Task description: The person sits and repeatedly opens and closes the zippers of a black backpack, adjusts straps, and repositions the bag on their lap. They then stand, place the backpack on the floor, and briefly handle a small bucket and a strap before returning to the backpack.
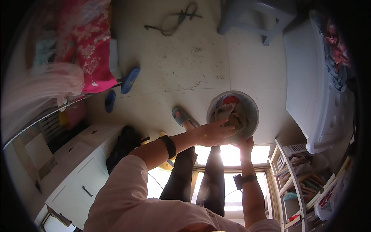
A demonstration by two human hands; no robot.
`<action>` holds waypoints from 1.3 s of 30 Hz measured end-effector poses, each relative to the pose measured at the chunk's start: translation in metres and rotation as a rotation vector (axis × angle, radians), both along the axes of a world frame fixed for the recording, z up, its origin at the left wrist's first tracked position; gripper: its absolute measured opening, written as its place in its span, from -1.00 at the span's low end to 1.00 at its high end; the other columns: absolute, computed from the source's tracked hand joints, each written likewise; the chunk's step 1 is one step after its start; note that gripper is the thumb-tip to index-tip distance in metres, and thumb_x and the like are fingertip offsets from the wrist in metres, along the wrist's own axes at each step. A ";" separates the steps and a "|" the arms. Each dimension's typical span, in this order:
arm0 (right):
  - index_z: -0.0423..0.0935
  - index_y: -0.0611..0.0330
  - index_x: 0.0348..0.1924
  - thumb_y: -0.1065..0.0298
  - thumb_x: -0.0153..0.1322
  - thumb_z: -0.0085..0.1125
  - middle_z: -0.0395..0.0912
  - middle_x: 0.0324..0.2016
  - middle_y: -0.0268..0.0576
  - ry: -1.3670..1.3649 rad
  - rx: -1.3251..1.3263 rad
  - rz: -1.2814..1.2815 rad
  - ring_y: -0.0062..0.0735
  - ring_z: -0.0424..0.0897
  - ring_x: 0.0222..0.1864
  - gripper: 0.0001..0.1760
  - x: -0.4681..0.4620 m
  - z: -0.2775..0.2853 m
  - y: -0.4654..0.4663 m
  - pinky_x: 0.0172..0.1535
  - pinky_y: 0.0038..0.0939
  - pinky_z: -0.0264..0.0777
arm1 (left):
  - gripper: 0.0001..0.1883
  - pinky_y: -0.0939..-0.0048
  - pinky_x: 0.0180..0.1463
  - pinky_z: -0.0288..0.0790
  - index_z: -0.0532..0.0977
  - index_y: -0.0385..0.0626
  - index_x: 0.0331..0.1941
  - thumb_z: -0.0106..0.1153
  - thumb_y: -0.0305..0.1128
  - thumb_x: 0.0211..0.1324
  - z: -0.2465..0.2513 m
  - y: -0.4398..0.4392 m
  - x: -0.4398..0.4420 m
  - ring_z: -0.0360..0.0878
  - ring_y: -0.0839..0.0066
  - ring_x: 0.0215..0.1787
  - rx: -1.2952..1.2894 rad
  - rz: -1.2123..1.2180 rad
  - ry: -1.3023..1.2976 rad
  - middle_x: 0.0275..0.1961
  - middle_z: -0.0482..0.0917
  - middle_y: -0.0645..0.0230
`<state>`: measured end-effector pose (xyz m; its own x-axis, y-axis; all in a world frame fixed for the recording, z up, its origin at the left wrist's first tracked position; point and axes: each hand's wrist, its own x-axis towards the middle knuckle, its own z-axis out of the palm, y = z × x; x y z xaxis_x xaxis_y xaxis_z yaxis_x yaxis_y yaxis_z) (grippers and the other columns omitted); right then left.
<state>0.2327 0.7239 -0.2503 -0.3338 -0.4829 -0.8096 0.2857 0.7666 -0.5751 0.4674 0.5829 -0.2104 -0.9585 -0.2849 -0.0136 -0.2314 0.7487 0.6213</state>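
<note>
A round grey bin sits before me, its open mouth facing up. Inside lie crumpled brownish material and something red; what they are I cannot make out. Over the near left part of the bin's mouth reaches my left hand, fingers spread, with nothing visible in its grasp. On the near right side, my right hand grips the bin by its rim. Glare and the bin wall hide some of the right fingers.
Dark debris is scattered over the tiled floor, beyond which lies a dark cord. A grey plastic stool and large storage box stand right, above a white shelf rack. Blue slippers and pink clothing are left.
</note>
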 end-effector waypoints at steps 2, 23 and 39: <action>0.44 0.44 0.27 0.38 0.46 0.31 0.66 -0.02 0.07 -0.052 -0.016 -0.099 -0.25 0.77 -0.27 -0.45 -0.021 -0.019 0.027 -0.49 -0.42 0.73 | -0.42 -0.28 0.70 0.07 0.53 -0.04 0.38 0.41 -0.15 0.35 0.003 0.011 0.004 0.18 0.00 0.72 0.008 0.092 0.007 0.61 0.39 0.21; 0.55 0.21 0.35 0.40 0.61 0.04 0.65 0.22 0.23 0.933 0.544 1.219 0.22 0.67 0.22 -0.56 -0.223 -0.160 0.242 0.27 -0.02 0.61 | -0.36 -0.21 0.52 0.33 0.51 -0.11 0.23 0.59 -0.18 0.13 -0.125 0.134 0.131 0.33 -0.23 0.51 0.217 0.742 -0.600 0.44 0.43 -0.13; 0.58 0.31 0.10 0.86 0.38 -0.02 0.65 0.02 -0.05 -0.019 0.278 -1.419 -0.02 0.67 0.05 -0.52 -0.251 -0.154 0.389 0.18 -0.02 0.79 | -0.34 -0.22 0.54 0.27 0.46 -0.12 0.33 0.50 -0.09 0.27 -0.095 0.124 0.099 0.29 -0.23 0.53 0.184 0.744 -0.623 0.49 0.34 -0.20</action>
<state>-0.0179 1.1131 -0.4045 -0.3772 0.4109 -0.8300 0.8920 -0.0797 -0.4449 0.5660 0.7074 -0.3053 -0.3424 -0.7547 -0.5596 -0.9292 0.1837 0.3208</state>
